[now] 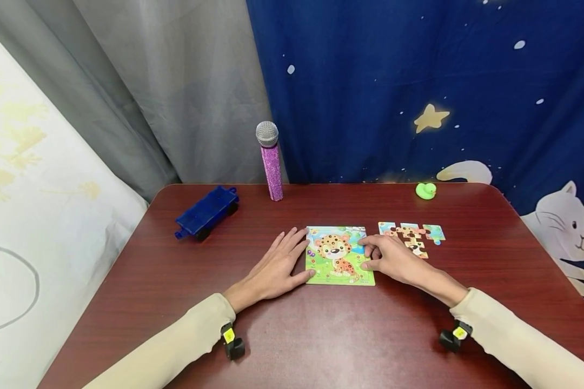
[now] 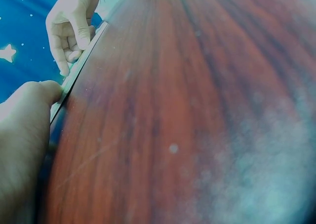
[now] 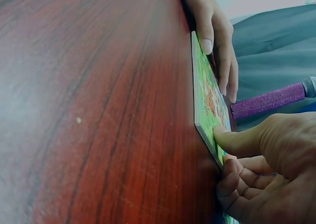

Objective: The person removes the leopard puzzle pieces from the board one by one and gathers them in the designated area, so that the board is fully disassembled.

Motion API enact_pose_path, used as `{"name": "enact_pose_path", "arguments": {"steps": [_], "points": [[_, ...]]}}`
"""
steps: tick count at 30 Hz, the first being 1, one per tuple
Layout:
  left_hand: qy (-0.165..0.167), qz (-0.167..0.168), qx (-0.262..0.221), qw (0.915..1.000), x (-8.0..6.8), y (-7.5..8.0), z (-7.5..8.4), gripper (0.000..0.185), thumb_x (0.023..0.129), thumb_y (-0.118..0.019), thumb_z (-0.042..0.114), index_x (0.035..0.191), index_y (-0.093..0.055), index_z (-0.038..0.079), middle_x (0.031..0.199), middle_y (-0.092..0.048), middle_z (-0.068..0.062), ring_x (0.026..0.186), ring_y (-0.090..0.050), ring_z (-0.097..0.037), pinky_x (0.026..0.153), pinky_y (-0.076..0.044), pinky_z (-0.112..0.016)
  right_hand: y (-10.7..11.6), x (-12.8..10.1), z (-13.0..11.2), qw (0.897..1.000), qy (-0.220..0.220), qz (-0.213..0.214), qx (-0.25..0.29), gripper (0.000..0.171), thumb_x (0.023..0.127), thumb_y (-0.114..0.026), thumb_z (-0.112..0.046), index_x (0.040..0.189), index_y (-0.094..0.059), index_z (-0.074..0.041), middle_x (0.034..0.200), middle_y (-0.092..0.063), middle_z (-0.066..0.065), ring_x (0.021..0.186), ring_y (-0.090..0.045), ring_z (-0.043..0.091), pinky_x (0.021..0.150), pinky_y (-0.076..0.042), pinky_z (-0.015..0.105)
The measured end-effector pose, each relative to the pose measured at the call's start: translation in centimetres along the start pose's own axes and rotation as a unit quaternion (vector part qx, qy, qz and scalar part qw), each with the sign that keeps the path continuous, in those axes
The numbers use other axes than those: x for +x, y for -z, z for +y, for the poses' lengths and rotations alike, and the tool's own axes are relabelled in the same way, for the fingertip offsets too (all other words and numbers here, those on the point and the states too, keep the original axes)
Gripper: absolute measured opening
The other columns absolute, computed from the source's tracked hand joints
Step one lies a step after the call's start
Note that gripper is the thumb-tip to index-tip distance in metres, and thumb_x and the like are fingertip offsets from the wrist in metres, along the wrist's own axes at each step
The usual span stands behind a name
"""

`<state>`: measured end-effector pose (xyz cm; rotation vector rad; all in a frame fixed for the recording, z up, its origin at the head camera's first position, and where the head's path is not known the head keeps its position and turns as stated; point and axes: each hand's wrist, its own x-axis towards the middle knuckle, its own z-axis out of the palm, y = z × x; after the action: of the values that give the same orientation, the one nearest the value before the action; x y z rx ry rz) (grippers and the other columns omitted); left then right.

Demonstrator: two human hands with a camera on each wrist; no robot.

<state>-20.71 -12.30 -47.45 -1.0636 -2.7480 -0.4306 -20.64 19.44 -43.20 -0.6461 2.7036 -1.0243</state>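
I laid my left hand point(image 1: 277, 267) flat, fingers spread, against the 9 o'clock edge of the leopard puzzle board point(image 1: 339, 255) to brace it, while my right hand point(image 1: 394, 259) pinched its 3 o'clock edge, thumb on top. Loose puzzle pieces point(image 1: 412, 234) waited at 2 o'clock. The dark wood table point(image 1: 321, 335) met grey and starry blue curtains at 12 o'clock.

Red-brown table point(image 1: 321, 346), grey and starry blue curtains point(image 1: 418, 81)
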Motion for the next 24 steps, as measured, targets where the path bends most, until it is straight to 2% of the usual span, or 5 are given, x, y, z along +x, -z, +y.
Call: {"name": "enact_pose_path", "arguments": {"steps": [12, 19, 24], "points": [[0.007, -0.008, -0.011, 0.9999, -0.01, 0.05, 0.09, 0.079, 0.097, -0.05, 0.062, 0.152, -0.043, 0.005, 0.161, -0.035, -0.01, 0.153, -0.02, -0.033, 0.124, -0.014, -0.052, 0.21, 0.24, -0.09, 1.0, 0.006, -0.006, -0.018, 0.044, 0.084, -0.083, -0.009, 0.122, -0.066, 0.004, 0.083, -0.062, -0.004, 0.075, -0.057, 0.011, 0.07, -0.049, 0.028], [0.009, -0.007, -0.009, 0.9999, -0.02, 0.0, 0.07, 0.084, 0.097, -0.05, 0.064, 0.156, -0.037, 0.006, 0.163, -0.032, -0.01, 0.154, -0.019, -0.032, 0.124, -0.013, -0.052, 0.28, 0.5, -0.24, 1.0, -0.001, -0.009, -0.02, 0.041, 0.084, -0.083, -0.009, 0.119, -0.065, 0.002, 0.084, -0.062, -0.001, 0.077, -0.057, 0.012, 0.072, -0.049, 0.029], [0.006, -0.013, -0.005, 0.9999, -0.03, 0.02, 0.13, 0.082, 0.098, -0.048, 0.064, 0.153, -0.042, 0.005, 0.163, -0.032, -0.011, 0.154, -0.018, -0.032, 0.124, -0.012, -0.052, 0.22, 0.42, -0.14, 1.0, -0.01, -0.005, -0.008, 0.041, 0.083, -0.083, -0.008, 0.119, -0.064, 0.0, 0.086, -0.062, 0.002, 0.078, -0.057, 0.014, 0.071, -0.049, 0.029]]}}
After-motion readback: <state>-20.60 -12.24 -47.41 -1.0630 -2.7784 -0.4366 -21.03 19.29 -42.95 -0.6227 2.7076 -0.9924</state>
